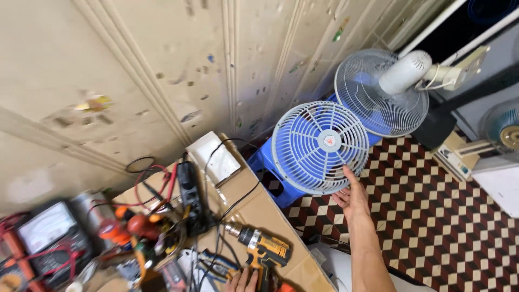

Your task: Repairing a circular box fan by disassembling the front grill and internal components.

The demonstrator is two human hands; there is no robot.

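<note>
The fingers (350, 178) of the right hand (354, 199) are spread and released, clasping nothing; the tip of the longest one touches, or all but touches, the lower right rim of the small blue fan (320, 147). The fan lies straight ahead of and just above those fingers, its round grille facing the camera and tilted slightly back, its axle pointing out toward the viewer. It stands on a blue plastic stool (270, 176) on the patterned tile floor (432, 227), beside the edge of the surface (270, 213).

The left hand (241, 281) sits low at the bottom edge, well apart from the fan, its fingers resting loosely at the foot of a yellow and black cordless drill (262, 250) that lies on the surface; whether they grip anything cannot be told. The right hand is by far the nearer to the fan.

Behind the small fan, touching or just overlapping its upper right rim, a larger white fan (381, 92) faces away. Further left on the surface lie a black power strip (190, 197), tangled wires and an analogue meter (46, 230).
</note>
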